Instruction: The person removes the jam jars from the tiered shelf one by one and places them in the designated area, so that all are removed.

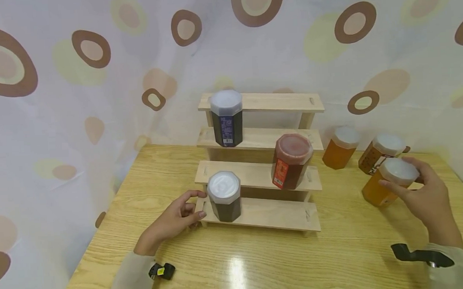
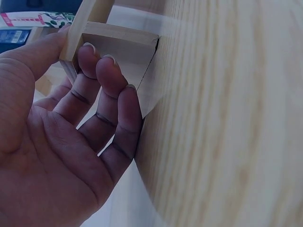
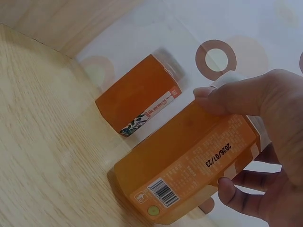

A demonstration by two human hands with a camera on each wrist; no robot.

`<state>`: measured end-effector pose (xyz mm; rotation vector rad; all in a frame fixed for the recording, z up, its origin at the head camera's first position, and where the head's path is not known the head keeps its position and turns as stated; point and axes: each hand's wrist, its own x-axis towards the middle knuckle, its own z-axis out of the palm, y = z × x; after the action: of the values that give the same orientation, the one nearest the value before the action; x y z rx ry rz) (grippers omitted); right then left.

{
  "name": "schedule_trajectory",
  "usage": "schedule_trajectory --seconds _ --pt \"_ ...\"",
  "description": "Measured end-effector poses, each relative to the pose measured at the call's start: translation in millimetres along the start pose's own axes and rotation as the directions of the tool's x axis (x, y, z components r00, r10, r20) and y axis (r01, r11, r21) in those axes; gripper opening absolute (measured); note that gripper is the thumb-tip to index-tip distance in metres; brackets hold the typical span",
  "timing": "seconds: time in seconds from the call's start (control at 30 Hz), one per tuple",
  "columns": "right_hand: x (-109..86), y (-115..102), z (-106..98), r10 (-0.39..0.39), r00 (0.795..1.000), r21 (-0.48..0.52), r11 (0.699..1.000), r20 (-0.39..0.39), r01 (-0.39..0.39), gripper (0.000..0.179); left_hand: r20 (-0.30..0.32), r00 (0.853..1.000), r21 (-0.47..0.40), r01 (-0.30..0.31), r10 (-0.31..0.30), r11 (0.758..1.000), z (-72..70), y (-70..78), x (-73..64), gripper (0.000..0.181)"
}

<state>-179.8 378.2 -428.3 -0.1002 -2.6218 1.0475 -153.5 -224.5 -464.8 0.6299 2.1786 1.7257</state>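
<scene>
My right hand point(image 1: 432, 195) grips an amber jar point(image 1: 376, 188) near its white lid, thumb on one side and fingers on the other. In the right wrist view a barcode and printed date show on this jar point(image 3: 184, 165), which stands on the table or just above it; I cannot tell which. My left hand point(image 1: 176, 215) holds the left end of the lowest step of a wooden tiered shelf point(image 1: 274, 212), thumb above and fingers curled below the board point(image 2: 78, 35). Beside that hand, a dark jar with a white lid point(image 1: 225, 197) stands on the lowest step.
A red-labelled jar point(image 1: 291, 161) stands on the second step up, at the right. A purple-labelled dark jar point(image 1: 227, 118) stands higher, at the left. Right of the shelf are another amber jar point(image 1: 338, 152) and a brown patterned jar point(image 1: 369, 157). Behind hangs a patterned cloth point(image 1: 226, 53).
</scene>
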Motion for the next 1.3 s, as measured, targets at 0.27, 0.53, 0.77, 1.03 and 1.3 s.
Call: schedule_trajectory --seconds 0.27,0.53,0.77,1.03,1.3 --pt "-0.6 2.7 -0.4 -0.006 1.000 0.009 1.000 0.003 0.006 0.085 -0.002 1.000 0.006 0.002 -0.002 1.000 0.0 -0.2 0.1 0.044" --pt "1.1 6.8 2.4 0.006 1.000 0.007 1.000 0.007 -0.006 0.086 -0.014 1.000 0.026 0.018 -0.018 0.999 0.1 0.5 -0.8 0.043" --pt "1.2 7.7 1.0 -0.015 0.999 0.029 0.999 0.029 0.014 0.083 -0.006 1.000 0.025 0.010 -0.010 1.000 -0.1 0.2 -0.1 0.043" --pt "0.6 12.3 -1.9 -0.088 0.991 0.104 0.991 0.096 0.078 0.079 -0.006 1.000 0.030 0.000 0.001 1.000 -0.3 0.6 -0.7 0.043" --pt "2.2 19.3 -1.5 -0.199 0.971 0.192 0.966 0.136 0.171 0.076 -0.014 1.000 0.018 0.028 -0.028 0.999 0.0 1.4 0.2 0.044"
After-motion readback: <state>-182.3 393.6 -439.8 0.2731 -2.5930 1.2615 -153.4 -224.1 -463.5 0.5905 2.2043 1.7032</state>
